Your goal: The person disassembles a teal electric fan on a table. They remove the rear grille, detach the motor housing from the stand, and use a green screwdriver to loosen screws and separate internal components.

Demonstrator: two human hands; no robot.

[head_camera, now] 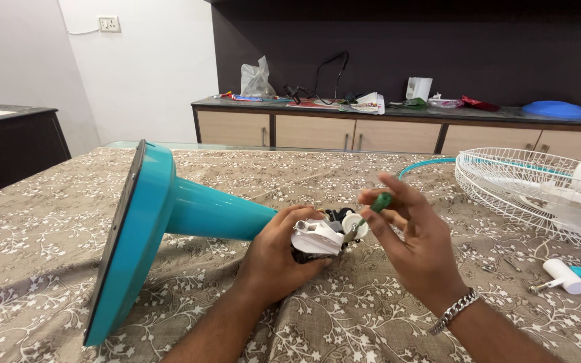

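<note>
Fan stand point(169, 215), dismantled: left hand point(278, 259) gripping white head piece point(316, 236); right hand point(415, 245) pinching green screwdriver point(376, 205). Grille point(512, 185) detached, 3 o'clock.

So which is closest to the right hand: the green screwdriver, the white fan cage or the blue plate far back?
1. The green screwdriver, held in the right hand itself.
2. The white fan cage, on the table to its right.
3. The blue plate, on the back counter, far right.
</note>
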